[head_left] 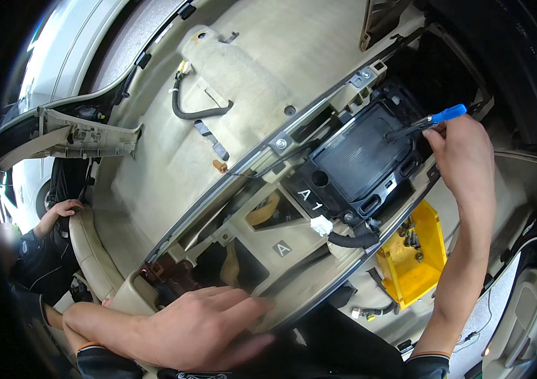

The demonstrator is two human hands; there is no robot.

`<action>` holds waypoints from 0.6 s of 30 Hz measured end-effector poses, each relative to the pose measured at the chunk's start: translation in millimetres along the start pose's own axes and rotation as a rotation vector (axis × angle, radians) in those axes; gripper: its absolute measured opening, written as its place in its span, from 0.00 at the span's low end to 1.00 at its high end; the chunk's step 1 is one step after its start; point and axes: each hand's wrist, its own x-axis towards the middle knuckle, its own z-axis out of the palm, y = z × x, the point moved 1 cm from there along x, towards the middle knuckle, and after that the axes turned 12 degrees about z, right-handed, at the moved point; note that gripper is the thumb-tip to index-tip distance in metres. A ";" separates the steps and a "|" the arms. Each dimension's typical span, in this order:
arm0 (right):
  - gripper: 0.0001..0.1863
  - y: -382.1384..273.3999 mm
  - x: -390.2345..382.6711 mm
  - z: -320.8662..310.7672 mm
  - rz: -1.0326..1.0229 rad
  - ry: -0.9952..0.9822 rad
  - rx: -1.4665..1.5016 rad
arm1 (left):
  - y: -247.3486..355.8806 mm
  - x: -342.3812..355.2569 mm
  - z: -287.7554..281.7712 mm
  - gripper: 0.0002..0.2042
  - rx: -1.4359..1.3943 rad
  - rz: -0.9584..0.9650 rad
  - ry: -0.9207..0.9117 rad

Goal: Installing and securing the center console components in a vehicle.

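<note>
A black tray-like console part [357, 155] with white hand-marked characters sits in the centre console frame. My right hand [464, 158] is closed on a slim tool with a blue end [450, 114] and a dark shaft; its exact kind I cannot make out. The shaft reaches left over the ribbed tray floor. My left hand [211, 325] hovers at the console's near end, fingers stretched out and slightly blurred, holding nothing visible. Close to the black part, a white connector [321, 225] ends a taped cable [353, 240].
A yellow bin [412, 259] with several bolts stands right of the console. On the beige floor at left lie a black wiring harness [202, 115] and a brown connector [219, 165]. A co-worker's hand [66, 207] rests by a beige seat part [94, 246] at far left.
</note>
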 end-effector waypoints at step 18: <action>0.08 -4.6 -2.5 2.4 -0.006 0.068 -0.081 | 4.2 0.5 0.3 0.22 0.004 -0.034 -0.002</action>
